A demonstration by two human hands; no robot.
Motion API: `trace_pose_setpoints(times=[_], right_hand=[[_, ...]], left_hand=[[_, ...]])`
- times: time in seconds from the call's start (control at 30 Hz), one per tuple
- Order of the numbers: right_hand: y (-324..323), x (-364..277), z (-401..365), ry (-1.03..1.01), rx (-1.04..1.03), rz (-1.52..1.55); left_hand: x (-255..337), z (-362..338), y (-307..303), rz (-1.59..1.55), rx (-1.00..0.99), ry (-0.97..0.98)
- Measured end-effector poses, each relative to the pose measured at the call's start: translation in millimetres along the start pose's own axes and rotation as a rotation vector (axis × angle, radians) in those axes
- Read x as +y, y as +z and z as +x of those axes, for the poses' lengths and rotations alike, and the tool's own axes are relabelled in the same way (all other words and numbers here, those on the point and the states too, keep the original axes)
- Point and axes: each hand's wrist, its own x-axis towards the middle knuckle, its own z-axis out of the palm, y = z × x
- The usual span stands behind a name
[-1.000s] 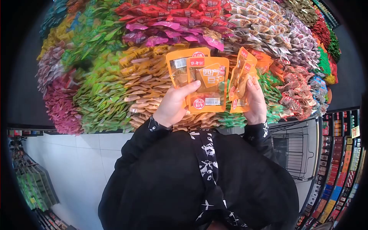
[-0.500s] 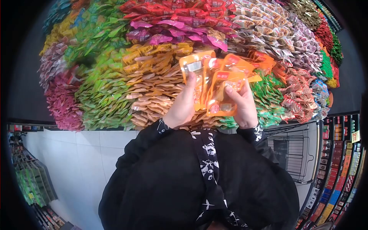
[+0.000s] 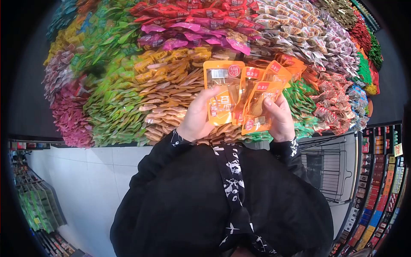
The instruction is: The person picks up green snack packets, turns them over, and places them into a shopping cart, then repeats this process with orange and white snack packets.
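Observation:
My left hand (image 3: 200,112) is closed on an orange snack packet (image 3: 221,95) with a clear window and a barcode at its top, thumb lying across its front. Several more orange snack packets (image 3: 258,109) are fanned out in my right hand (image 3: 280,116), whose thumb presses on the front one. The two sets overlap side by side in front of my chest. Just behind them lie rows of tan and orange packets (image 3: 173,96), and green packets (image 3: 299,100) show right of my right hand.
A wide display of bagged snacks in colour blocks fills the far side, with pink bags (image 3: 197,32) and white bags (image 3: 287,21) at the back. A wire cart (image 3: 327,171) stands at lower right, beside stocked shelves (image 3: 372,184). Pale floor (image 3: 98,184) spreads at left.
My right hand has moved right with its packets, spreading the fan. The packet in my left hand now faces me more squarely, and that hand has shifted slightly left.

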Motion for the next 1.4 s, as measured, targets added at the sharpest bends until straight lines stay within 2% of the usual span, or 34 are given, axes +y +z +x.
trace_pose_setpoints(times=[0.07,0.1,0.17,0.2,0.27,0.3,0.37,0.43,0.5,0.57,0.67,0.7,0.77,0.8,0.83,0.9,0.97,1.03,1.07,1.1,1.17,1.23,1.27,1.33,1.4], right_hand=[[0,-3,-1,-0.014,-0.006,-0.006],[-1,-5,-2,-0.028,-0.012,-0.013],[-1,-7,-3,-0.045,0.006,-0.068],[-1,-8,-4,-0.062,0.023,-0.123],[-5,-11,-7,-0.06,-0.031,-0.19],[-6,-12,-9,-0.057,-0.079,-0.258],[-1,-12,-10,-0.07,-0.093,-0.326],[3,-9,-10,-0.085,-0.106,-0.396],[7,-7,-10,-0.239,-0.119,-0.557],[12,-7,-12,-0.252,-0.073,-0.544],[10,-5,-12,-0.362,0.046,-0.671],[8,-8,-14,-0.363,0.043,-0.672],[5,-14,-17,-0.216,-0.134,-0.719],[7,-17,-18,-0.239,-0.148,-0.847],[11,-19,-17,-0.241,-0.149,-0.848],[21,-18,-14,-0.552,-0.175,-1.249],[22,-13,-10,-0.621,-0.131,-1.325],[18,-7,-4,-0.646,-0.196,-1.263],[9,2,-3,-0.452,-0.255,-1.093],[5,8,-4,-0.451,-0.254,-1.091],[1,17,-9,-0.175,-0.229,-0.767],[5,19,-10,-0.208,-0.274,-0.658],[9,18,-10,-0.183,-0.216,-0.531],[9,17,-7,-0.125,-0.132,-0.282],[11,13,-1,-0.118,-0.057,-0.219]], left_hand=[[0,-4,-14,0.042,-0.173,-0.004],[-1,-5,-11,0.042,-0.173,-0.004],[-1,-9,0,0.354,0.088,0.084],[4,-9,1,0.354,0.089,0.086],[19,-8,-3,0.796,0.027,0.05],[23,-7,-5,0.798,0.029,0.051],[30,-5,-8,1.094,-0.03,0.186],[36,-6,-4,1.152,-0.011,0.192],[42,-7,5,1.297,0.068,0.259],[49,-10,18,1.212,0.112,0.228],[55,-9,13,1.078,0.164,0.399],[55,-8,13,1.077,0.165,0.403],[53,-5,13,0.997,0.165,0.428],[49,-3,13,0.997,0.166,0.43],[44,0,13,0.968,0.127,0.396],[36,5,17,0.939,0.084,0.364],[30,9,24,1.098,-0.029,0.274],[26,13,26,1.061,-0.029,0.224],[24,17,25,1.024,-0.026,0.19],[22,19,23,0.987,-0.024,0.157],[22,22,23,1.073,-0.051,0.09],[19,25,29,0.451,0.078,0.057],[18,27,20,0.234,-0.062,0.054],[6,24,18,0.191,-0.033,0.09],[-12,16,16,0.188,0.048,0.113]])
